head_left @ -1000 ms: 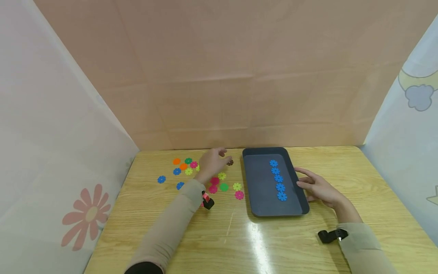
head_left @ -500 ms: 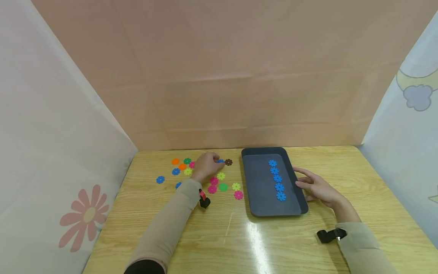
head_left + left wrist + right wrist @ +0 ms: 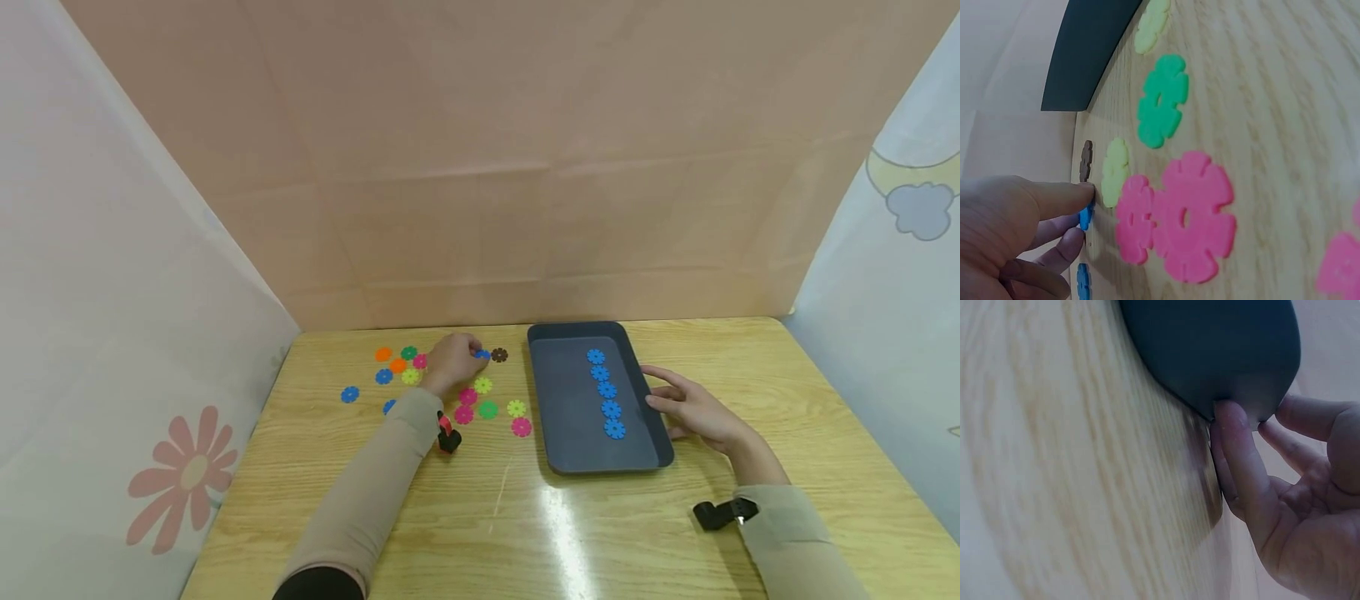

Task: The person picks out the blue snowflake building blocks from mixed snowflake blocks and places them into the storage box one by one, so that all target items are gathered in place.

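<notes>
My left hand (image 3: pixel 450 367) reaches to the back of the table among scattered flower-shaped plastic discs. In the left wrist view, its thumb and a fingertip pinch a blue flower disc (image 3: pixel 1086 216) at the tabletop, beside a brown flower disc (image 3: pixel 1087 160). Another blue disc (image 3: pixel 1084 282) lies below those fingers. At the right, my right hand (image 3: pixel 697 412) rests its spread fingertips against the outer side of a dark grey tray (image 3: pixel 562 454). In the right wrist view the thumb (image 3: pixel 1235 422) lies on the tray's wall. Several blue discs (image 3: pixel 611 409) form a column inside the tray.
Orange (image 3: pixel 383 354), green (image 3: pixel 487 409), yellow (image 3: pixel 517 408) and pink discs (image 3: pixel 521 427) lie loose on the wooden table (image 3: pixel 465 517) left of the tray. A brown paper backdrop (image 3: pixel 480 208) stands along the back edge, with white side panels (image 3: pixel 135 275) on both sides.
My left hand has moved slightly left and down from beside the brown disc, uncovering it, and now pinches a blue disc. The right hand has stayed at the tray's edge.
</notes>
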A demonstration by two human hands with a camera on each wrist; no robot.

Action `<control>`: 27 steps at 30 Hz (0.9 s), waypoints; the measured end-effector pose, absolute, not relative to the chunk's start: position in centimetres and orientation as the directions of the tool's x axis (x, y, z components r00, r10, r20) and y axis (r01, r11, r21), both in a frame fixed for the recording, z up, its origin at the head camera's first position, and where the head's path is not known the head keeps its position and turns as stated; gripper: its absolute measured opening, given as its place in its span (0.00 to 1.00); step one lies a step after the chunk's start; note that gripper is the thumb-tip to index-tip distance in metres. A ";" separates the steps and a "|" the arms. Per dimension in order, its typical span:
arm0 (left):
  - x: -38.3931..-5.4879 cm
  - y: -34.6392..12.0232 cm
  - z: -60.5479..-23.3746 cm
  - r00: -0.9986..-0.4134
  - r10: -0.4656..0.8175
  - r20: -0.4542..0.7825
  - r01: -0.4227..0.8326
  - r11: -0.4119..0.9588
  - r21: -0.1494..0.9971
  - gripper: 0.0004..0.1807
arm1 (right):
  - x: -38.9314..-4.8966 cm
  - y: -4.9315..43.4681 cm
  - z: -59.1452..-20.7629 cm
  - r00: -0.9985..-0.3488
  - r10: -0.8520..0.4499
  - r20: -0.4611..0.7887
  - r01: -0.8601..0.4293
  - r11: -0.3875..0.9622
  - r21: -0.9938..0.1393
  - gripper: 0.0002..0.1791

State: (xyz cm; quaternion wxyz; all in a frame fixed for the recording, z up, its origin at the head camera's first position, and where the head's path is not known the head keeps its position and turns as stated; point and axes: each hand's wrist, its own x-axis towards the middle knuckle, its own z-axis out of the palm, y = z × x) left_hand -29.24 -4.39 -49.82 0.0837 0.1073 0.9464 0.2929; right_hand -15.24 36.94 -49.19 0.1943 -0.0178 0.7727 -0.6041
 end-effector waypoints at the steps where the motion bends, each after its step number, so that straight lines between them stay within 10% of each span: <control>1: -29.2 -4.4 -49.7 -0.962 0.254 -0.099 0.154 0.807 0.571 0.19 | -15.3 36.9 -49.2 -0.924 -0.262 -0.279 0.207 0.270 -0.940 0.40; 27: -28.4 -5.2 -49.2 -0.964 0.261 -0.060 0.151 0.716 0.681 0.14 | -15.3 36.8 -49.2 -0.924 -0.262 -0.277 0.204 0.275 -0.940 0.40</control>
